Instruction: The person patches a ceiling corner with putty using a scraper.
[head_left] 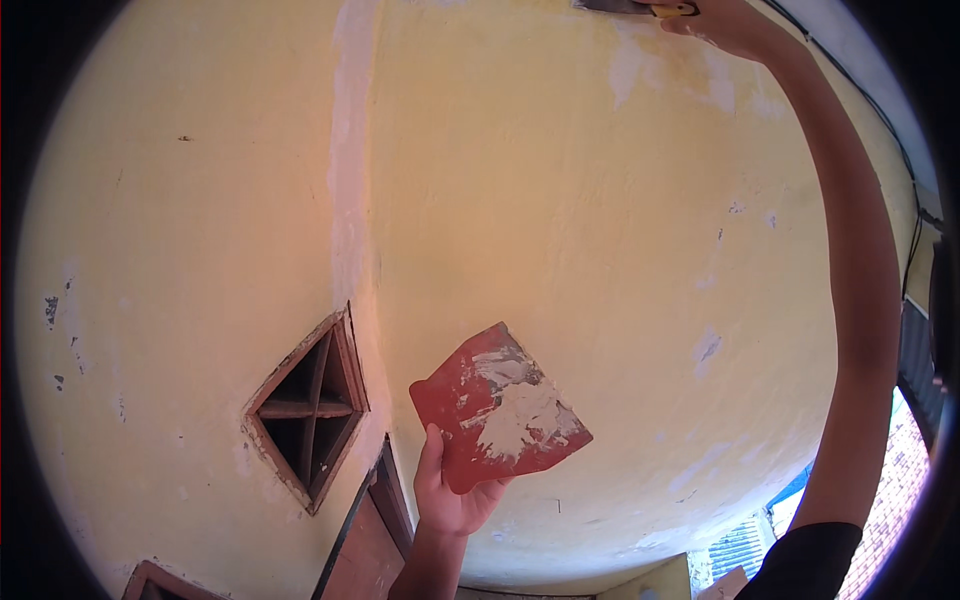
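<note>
Judging from the wall (600,250), the surface work seems partly done. A long pale strip (348,180) runs downward from the top centre of the frame, and pale patches (720,85) lie in the upper right, below the right hand (725,25); these look like places already covered. What is left appears to be the chipped spots: some dark ones (52,310) at the left of the frame, and one greyish spot (708,346) at the right of the centre. How much more there is above the upper edge, I cannot tell.

The right hand is closed around the handle of a putty knife (640,8) at the top edge of the frame, to the right of the middle. The blade points to the left from this grip and is partly cut off, so whether it touches the wall is not clear.

The left hand (455,505), in the lower middle, is grasping a red board (440,395) by its lower left part, with the thumb on the face. The board extends up and right from this grip, tilted, and carries pale paste (525,420) mostly on its right half.
</note>
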